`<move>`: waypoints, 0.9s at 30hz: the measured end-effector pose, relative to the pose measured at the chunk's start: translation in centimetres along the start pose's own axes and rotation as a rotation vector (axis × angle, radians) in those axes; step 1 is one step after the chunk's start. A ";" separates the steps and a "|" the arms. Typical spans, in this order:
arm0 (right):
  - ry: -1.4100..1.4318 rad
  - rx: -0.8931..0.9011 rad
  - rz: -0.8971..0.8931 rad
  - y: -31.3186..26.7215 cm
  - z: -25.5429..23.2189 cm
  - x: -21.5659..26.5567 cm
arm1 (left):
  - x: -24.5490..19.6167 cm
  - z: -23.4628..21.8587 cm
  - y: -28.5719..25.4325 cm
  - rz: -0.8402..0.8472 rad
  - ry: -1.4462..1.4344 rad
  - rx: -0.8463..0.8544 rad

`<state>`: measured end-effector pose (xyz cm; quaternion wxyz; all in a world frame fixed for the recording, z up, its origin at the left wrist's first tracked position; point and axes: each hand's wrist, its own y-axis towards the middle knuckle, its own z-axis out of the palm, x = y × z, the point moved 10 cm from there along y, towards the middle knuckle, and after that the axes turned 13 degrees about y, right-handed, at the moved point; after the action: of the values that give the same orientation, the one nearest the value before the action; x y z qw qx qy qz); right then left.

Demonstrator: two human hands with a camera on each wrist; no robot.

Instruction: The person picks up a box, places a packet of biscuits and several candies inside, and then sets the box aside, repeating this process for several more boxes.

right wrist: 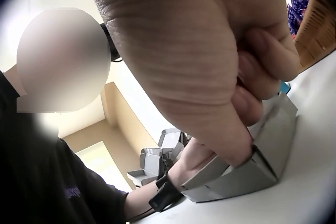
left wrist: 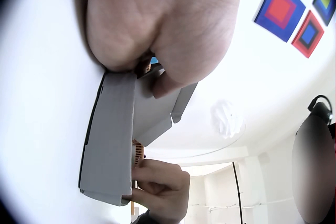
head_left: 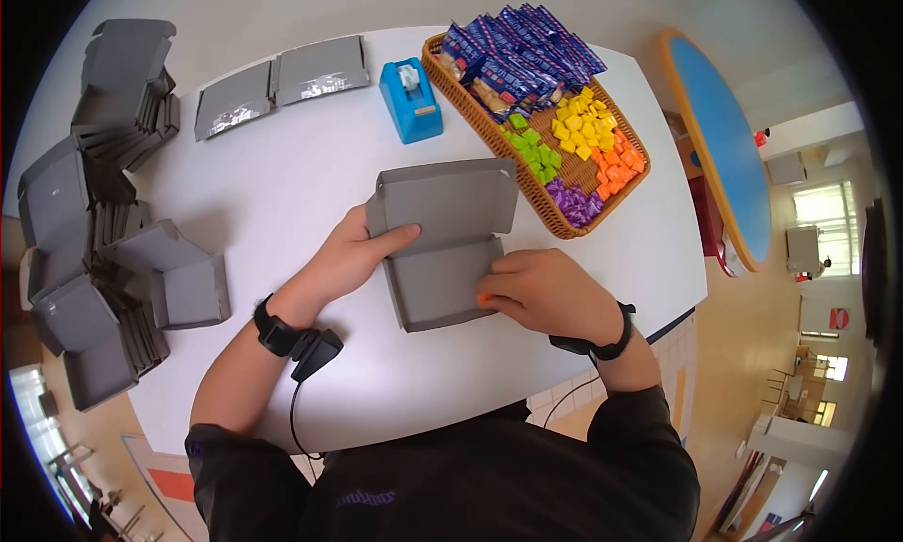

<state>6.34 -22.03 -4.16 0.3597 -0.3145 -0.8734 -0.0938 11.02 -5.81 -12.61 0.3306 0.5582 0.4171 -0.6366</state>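
Note:
An open grey box (head_left: pixel 442 283) lies on the white table in front of the person, its lid tilted back. The left hand (head_left: pixel 343 255) grips the box's left side near the fold, thumb over the lid's inner face. At the box's right edge, the right hand (head_left: pixel 546 293) pinches a small orange piece (head_left: pixel 484 299) at its fingertips, over the box's inside. In the right wrist view, the right hand's (right wrist: pixel 210 61) fingers are curled and its thumb reaches into the box (right wrist: pixel 236 182); the orange piece is hidden there.
A wicker basket (head_left: pixel 564 224) at the back right holds blue snack packets (head_left: pixel 527 57) and green, yellow, orange and purple pieces. A blue tape dispenser (head_left: pixel 412 109) stands left of it. Two flat grey boxes (head_left: pixel 323 69) lie behind; stacked open boxes (head_left: pixel 94 340) line the left.

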 end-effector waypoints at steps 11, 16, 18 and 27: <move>0.168 -0.685 0.238 -4.7 -14.1 -7.1 | 0.6 -0.2 0.0 -0.022 -0.017 -0.014; -0.060 -1.068 0.380 -10.5 -19.7 -16.2 | 0.7 -0.2 0.2 -0.005 -0.032 -0.016; -0.073 -1.142 0.388 -11.3 -20.4 -17.1 | 0.8 -0.2 0.1 0.002 -0.030 -0.009; -0.154 -1.157 0.472 -13.5 -21.3 -20.8 | 0.9 -0.2 0.2 0.010 -0.049 0.005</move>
<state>21.42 -50.95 -2.21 0.0783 -0.6483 -0.6118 -0.4465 11.15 -5.72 -13.51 0.3425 0.5453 0.4043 -0.6495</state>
